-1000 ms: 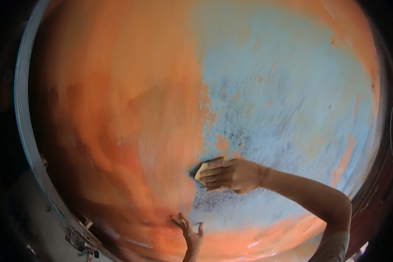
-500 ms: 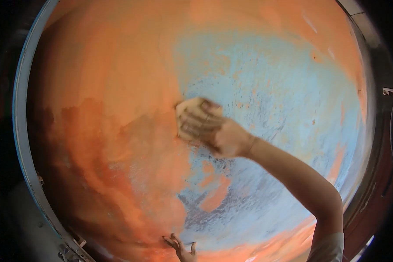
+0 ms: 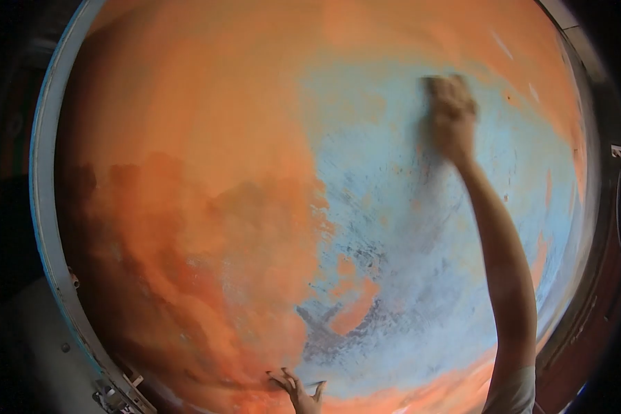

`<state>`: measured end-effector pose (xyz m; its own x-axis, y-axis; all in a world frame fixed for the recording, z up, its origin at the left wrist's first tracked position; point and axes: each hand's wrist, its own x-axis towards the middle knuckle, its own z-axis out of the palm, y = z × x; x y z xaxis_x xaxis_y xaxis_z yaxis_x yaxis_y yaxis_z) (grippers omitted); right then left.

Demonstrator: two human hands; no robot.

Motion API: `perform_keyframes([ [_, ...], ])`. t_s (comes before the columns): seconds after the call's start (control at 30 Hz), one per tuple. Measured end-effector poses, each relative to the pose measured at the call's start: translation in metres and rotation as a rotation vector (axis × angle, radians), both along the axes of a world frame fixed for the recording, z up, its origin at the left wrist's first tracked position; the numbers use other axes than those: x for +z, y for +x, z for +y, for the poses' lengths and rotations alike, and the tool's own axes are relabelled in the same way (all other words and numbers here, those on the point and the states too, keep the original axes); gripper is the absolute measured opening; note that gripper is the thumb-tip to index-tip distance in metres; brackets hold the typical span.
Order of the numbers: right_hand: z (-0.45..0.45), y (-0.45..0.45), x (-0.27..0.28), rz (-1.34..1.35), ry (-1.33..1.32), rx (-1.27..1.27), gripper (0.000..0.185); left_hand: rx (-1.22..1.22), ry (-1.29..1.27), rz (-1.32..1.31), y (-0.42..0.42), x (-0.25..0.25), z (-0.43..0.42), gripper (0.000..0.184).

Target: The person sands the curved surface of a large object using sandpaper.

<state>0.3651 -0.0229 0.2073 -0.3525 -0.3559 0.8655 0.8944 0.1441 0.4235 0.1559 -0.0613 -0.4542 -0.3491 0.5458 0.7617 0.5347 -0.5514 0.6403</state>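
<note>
Right hand (image 3: 452, 114) high, left hand (image 3: 302, 397) low on a broad, rounded-looking painted surface (image 3: 186, 103)

My view is almost filled by the painted surface, bright to dull orange across the left half and the top, darkening towards the left edge. A pale blue, scuffed patch (image 3: 393, 159) takes up the centre and right of the frame, with grey streaks through its middle and lower parts. Small ragged orange islands (image 3: 355, 310) sit inside it, just below the centre, and an orange band runs beneath it along the bottom.

I have the bare right hand in the upper right, over the top of the blue patch, fingers bunched and smeared by motion. A dark edge shows beside its fingertips, but I cannot tell what, if anything, it grips. A soft shadow falls on the blue along its left side. Its bare forearm (image 3: 500, 241) rises from a short greyish sleeve (image 3: 514, 392) at the lower right.

The bare left hand is at bottom centre, wide and holding nothing I can see, thumb well apart from the fingers, the fingertips seeming to touch the orange.

On my left, a grey, blue-edged curved rim (image 3: 45, 172) borders the surface, with a metal fitting (image 3: 114, 399) at its foot.
</note>
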Motion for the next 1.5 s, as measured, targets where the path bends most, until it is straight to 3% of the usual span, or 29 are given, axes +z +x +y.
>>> perform_keyframes([
  [0.03, -0.005, -0.041, -0.028, -0.096, -0.425, 0.185, 0.048, 0.005, 0.005, 0.006, 0.002, -0.004, 0.003, 0.111],
  [0.07, -0.003, -0.07, -0.052, -0.43, -0.252, 0.036, 0.056, 0.013, 0.016, 0.013, 0.003, -0.008, 0.007, 0.112],
  [0.1, -0.021, -0.107, -0.086, -0.624, -0.294, -0.171, 0.059, 0.022, 0.014, 0.01, 0.005, -0.014, 0.012, 0.112],
  [0.13, -0.023, -0.115, -0.106, -0.793, -0.657, 0.051, 0.053, 0.041, 0.08, 0.047, 0.005, -0.018, 0.013, 0.112],
  [0.2, -0.008, -0.114, -0.112, -0.78, -0.528, 0.106, 0.05, 0.028, 0.063, 0.048, 0.007, -0.011, 0.005, 0.112],
  [0.27, -0.006, -0.096, -0.056, -0.842, -0.384, 0.139, 0.047, 0.021, 0.047, 0.027, 0.007, -0.005, 0.003, 0.112],
  [0.33, 0.005, -0.071, 0.011, -0.446, -0.102, -0.057, 0.045, 0.019, 0.035, 0.017, 0.007, -0.001, 0.002, 0.112],
  [0.37, -0.004, -0.069, 0.034, -0.143, -0.345, 0.179, 0.045, 0.017, 0.034, 0.015, 0.006, 0.0, 0.001, 0.112],
  [0.43, -0.006, -0.076, 0.05, 0.164, -0.573, 0.422, 0.046, 0.022, 0.032, 0.01, 0.004, 0.002, 0.003, 0.112],
  [0.5, 0.023, -0.095, 0.045, -0.055, 0.118, 0.072, 0.042, 0.021, 0.025, 0.004, 0.008, 0.002, 0.002, 0.112],
  [0.57, 0.009, -0.121, 0.012, -0.347, -0.135, 0.275, 0.036, 0.019, 0.025, 0.009, 0.009, 0.0, 0.004, 0.112],
  [0.6, 0.01, -0.132, -0.011, -0.492, -0.036, 0.191, 0.036, 0.019, 0.026, 0.015, 0.011, -0.001, 0.004, 0.112],
  [0.63, -0.006, -0.139, -0.037, -0.597, -0.185, 0.024, 0.038, 0.02, 0.029, 0.014, 0.012, -0.002, 0.004, 0.112],
  [0.67, -0.001, -0.147, -0.055, -0.545, -0.404, 0.175, 0.04, 0.021, 0.03, 0.017, 0.013, -0.002, 0.004, 0.112],
  [0.73, -0.01, -0.132, -0.044, -0.665, -0.466, 0.132, 0.039, 0.016, 0.025, 0.02, 0.012, -0.004, 0.002, 0.112],
  [0.8, -0.009, -0.105, -0.014, -0.684, -0.27, -0.012, 0.04, 0.014, 0.026, 0.021, 0.011, 0.0, 0.002, 0.112],
  [0.87, -0.012, -0.072, 0.026, -0.369, -0.286, -0.022, 0.04, 0.013, 0.022, 0.011, 0.008, 0.003, 0.0, 0.112],
  [0.93, -0.013, -0.056, 0.059, 0.133, -0.216, 0.205, 0.038, 0.018, 0.018, 0.01, 0.003, 0.005, -0.001, 0.112],
  [0.97, -0.006, -0.062, 0.061, 0.126, -0.214, 0.215, 0.038, 0.025, 0.02, 0.012, 0.002, 0.007, -0.001, 0.112],
  [1.03, 0.008, -0.078, 0.056, 0.233, -0.011, -0.088, 0.035, 0.029, 0.02, 0.009, 0.003, 0.006, -0.002, 0.112],
  [1.07, -0.009, -0.099, 0.037, 0.129, -0.376, 0.41, 0.035, 0.027, 0.024, 0.013, 0.003, 0.005, -0.002, 0.112],
  [1.1, 0.016, -0.104, 0.033, -0.25, -0.054, 0.325, 0.034, 0.023, 0.035, 0.021, 0.002, 0.001, -0.001, 0.112],
  [1.13, 0.012, -0.12, 0.006, -0.313, -0.33, 0.276, 0.033, 0.029, 0.049, 0.034, 0.003, -0.003, 0.001, 0.112],
  [1.17, 0.002, -0.137, -0.015, -0.604, -0.264, 0.13, 0.036, 0.031, 0.059, 0.047, 0.003, -0.007, 0.001, 0.112],
  [1.2, -0.011, -0.151, -0.057, -0.73, -0.333, 0.019, 0.04, 0.031, 0.073, 0.05, 0.004, -0.007, 0.004, 0.112],
  [1.3, -0.012, -0.136, -0.129, -0.823, -0.564, 0.264, 0.058, -0.026, -0.11, -0.047, 0.004, 0.028, -0.019, 0.113],
  [1.37, -0.02, -0.115, -0.171, -0.951, -0.531, 0.125, 0.056, -0.067, -0.227, -0.123, 0.001, 0.043, -0.025, 0.112],
  [1.43, -0.042, -0.102, -0.224, -1.062, -0.79, 0.109, 0.048, -0.075, -0.177, -0.109, 0.002, 0.04, -0.025, 0.115],
  [1.5, -0.023, -0.079, -0.302, -1.096, -0.789, 0.255, 0.045, -0.051, -0.191, -0.072, 0.003, 0.042, -0.024, 0.116],
])
